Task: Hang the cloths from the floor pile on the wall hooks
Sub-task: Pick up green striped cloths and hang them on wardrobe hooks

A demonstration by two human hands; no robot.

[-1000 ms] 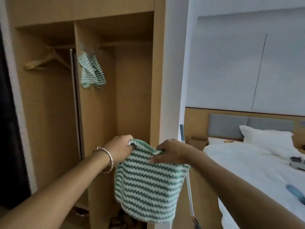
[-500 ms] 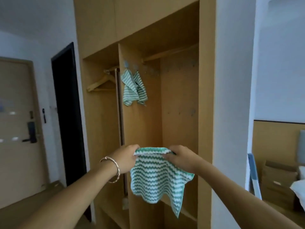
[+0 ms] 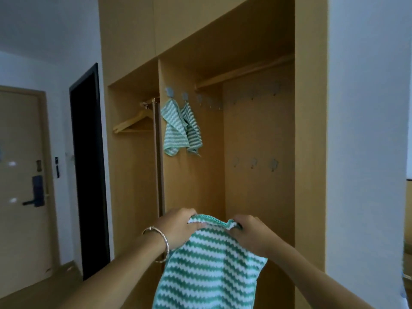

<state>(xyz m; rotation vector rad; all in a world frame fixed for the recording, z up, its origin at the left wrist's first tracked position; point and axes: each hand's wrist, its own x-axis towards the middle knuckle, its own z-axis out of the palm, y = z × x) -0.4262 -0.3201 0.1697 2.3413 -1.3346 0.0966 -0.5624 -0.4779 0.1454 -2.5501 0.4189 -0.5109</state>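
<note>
Cloth [image 3: 211, 266], fluffy weave, green-white zigzag stripes, hangs limp low in my view; left hand [image 3: 178, 228] and right hand [image 3: 249, 235] each pinch its top hem; 2 matching cloths [image 3: 175, 130] drape from metal hooks [image 3: 169, 91] on smooth wooden divider [image 3: 191, 186]; bare hooks [image 3: 199, 98] just right; wooden hanger [image 3: 133, 123] further left.

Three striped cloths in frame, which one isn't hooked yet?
The cloth low in front, gripped at its top edge by the left hand and right hand; the other two cloths hang on wall hooks.
</note>
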